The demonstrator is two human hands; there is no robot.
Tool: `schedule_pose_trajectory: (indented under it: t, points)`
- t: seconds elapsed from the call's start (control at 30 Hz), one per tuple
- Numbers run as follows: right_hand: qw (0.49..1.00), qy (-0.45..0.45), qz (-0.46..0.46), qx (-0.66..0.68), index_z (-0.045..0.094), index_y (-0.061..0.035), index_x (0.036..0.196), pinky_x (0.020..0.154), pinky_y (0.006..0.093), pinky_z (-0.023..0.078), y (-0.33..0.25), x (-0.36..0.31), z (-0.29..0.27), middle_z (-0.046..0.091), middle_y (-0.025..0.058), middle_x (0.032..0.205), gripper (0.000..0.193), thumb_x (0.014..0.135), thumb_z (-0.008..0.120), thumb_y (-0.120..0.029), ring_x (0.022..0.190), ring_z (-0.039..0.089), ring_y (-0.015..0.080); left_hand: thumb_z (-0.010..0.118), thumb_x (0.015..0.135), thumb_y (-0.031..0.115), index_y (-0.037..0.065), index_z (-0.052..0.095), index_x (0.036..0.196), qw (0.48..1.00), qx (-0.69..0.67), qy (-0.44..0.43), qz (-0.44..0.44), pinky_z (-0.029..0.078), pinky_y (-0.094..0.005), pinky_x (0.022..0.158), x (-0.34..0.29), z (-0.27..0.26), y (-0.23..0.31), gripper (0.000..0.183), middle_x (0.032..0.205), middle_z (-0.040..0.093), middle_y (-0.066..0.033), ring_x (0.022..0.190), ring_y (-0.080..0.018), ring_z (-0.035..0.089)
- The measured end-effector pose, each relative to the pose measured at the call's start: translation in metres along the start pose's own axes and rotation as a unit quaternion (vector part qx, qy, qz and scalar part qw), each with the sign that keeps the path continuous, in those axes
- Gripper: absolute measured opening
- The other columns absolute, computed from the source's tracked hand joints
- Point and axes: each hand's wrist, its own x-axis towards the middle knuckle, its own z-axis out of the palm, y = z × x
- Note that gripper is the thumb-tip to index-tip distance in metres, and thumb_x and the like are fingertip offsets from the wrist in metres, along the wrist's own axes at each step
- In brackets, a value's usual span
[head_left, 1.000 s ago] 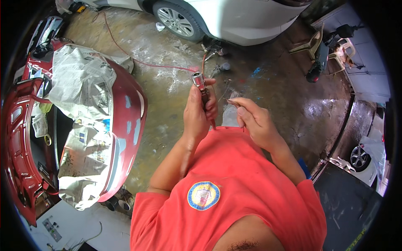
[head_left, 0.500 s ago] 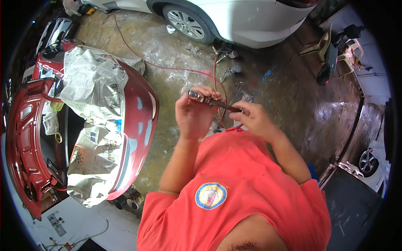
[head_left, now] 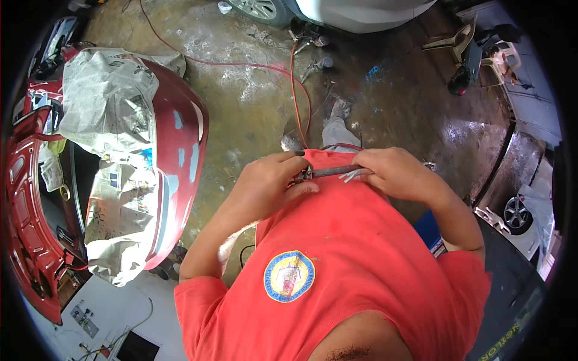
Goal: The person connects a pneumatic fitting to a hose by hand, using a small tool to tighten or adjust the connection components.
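Observation:
Across the front of my red shirt (head_left: 337,222), both hands hold a dark, slim hose-like tube with a metal fitting (head_left: 331,172). My left hand (head_left: 268,183) is closed at the fitting end, fingers above and thumb below. Closed over the other end is my right hand (head_left: 394,171). Thin silvery prongs (head_left: 355,175) show beneath its fingers; I cannot tell whether they belong to the tube. The tube lies roughly level, and its ends are partly hidden by my hands.
To the left stands a red car body (head_left: 183,132) with grey filler patches, partly covered in newspaper (head_left: 111,102). A red air hose (head_left: 241,63) runs over the wet floor. A light-coloured car (head_left: 355,12) is at the far side. Plastic chairs (head_left: 454,45) stand at far right.
Both hands have come down and closer to my body with the tube, which has turned from slanting to nearly level. The view has shifted, so the far car shows less.

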Motion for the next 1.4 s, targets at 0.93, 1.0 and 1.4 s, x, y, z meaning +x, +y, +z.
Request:
schedule_pose_trajectory:
  t: [0.93, 1.0, 1.4]
  points:
    - [0.952, -0.082, -0.188, -0.228, 0.068, -0.0170, 0.126, 0.061, 0.0399, 0.055, -0.041, 0.023, -0.027, 0.063, 0.0069, 0.079, 0.036, 0.090, 0.062, -0.018, 0.074, 0.069, 0.0269, 0.062, 0.100, 0.026, 0.000, 0.065, 0.118, 0.920, -0.343, -0.158, -0.107, 0.049, -0.0361, 0.080, 0.002, 0.038, -0.017, 0.032, 0.097, 0.070, -0.0138, 0.088, -0.0200, 0.065]
    - [0.942, -0.074, -0.209, -0.252, 0.069, -0.0175, 0.125, 0.060, 0.0394, 0.054, -0.037, 0.024, -0.024, 0.063, 0.0067, 0.079, 0.035, 0.090, 0.061, -0.019, 0.073, 0.069, 0.0264, 0.062, 0.100, 0.026, 0.000, 0.065, 0.120, 0.917, -0.355, -0.156, -0.096, 0.050, -0.0354, 0.080, 0.002, 0.039, -0.019, 0.033, 0.098, 0.071, -0.0128, 0.089, -0.0191, 0.065]
    - [0.893, -0.067, -0.278, -0.347, 0.066, -0.0175, 0.117, 0.049, 0.0383, 0.052, -0.036, 0.034, -0.020, 0.061, 0.0061, 0.071, 0.029, 0.089, 0.059, -0.022, 0.063, 0.067, 0.0252, 0.062, 0.098, 0.027, 0.003, 0.064, 0.128, 0.935, -0.302, -0.180, -0.052, 0.051, -0.0374, 0.084, 0.005, 0.037, -0.018, 0.038, 0.105, 0.072, -0.0151, 0.095, -0.0234, 0.068]
